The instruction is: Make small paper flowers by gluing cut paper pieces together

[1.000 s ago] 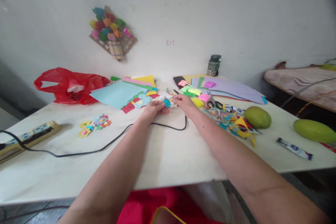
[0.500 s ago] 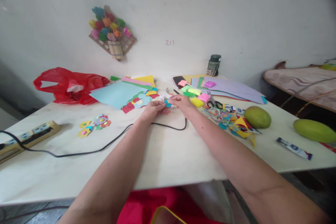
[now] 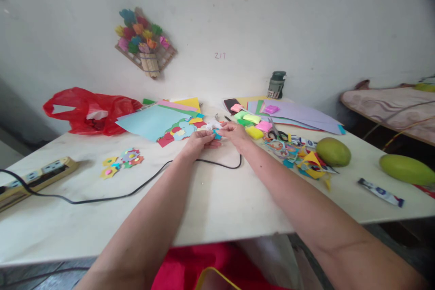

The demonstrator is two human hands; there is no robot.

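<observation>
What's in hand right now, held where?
Small blue paper cutout: left hand pinches its left edge; right hand meets its right side, exact grip hidden.

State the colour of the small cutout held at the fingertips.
The small cutout is blue; the head view shows it best, though partly covered.

The red bag (image 3: 115, 103) is thin, crumpled, glossy plastic. To its right, the pale blue sheet (image 3: 144, 122) and small blue piece (image 3: 216, 134) look like matt paper. Below it, the power strip (image 3: 63, 170) looks hard plastic; under it, the desk (image 3: 231, 208) is smooth, faintly shiny.
</observation>
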